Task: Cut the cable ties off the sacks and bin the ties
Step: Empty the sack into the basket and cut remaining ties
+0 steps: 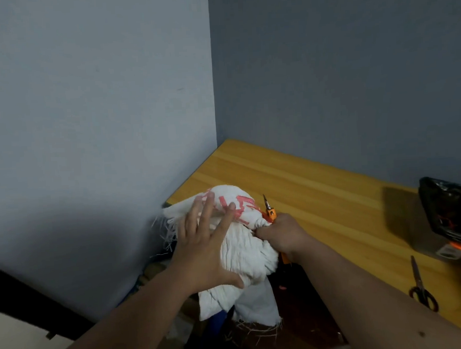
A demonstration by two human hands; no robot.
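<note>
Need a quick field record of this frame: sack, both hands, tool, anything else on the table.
sack: white woven sack with red print, bunched at the near corner of the wooden table
left hand: left hand flat on the sack, fingers spread
right hand: right hand grips the gathered neck and orange-handled cutters, tips pointing up
cable tie: not visible
other: scissors on table; black bag-lined bin far right

Frayed woven sack (pixel 244 251) on smooth wooden table (pixel 304 186).

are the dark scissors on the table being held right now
No, the scissors lie untouched on the table, apart from both hands.
</note>
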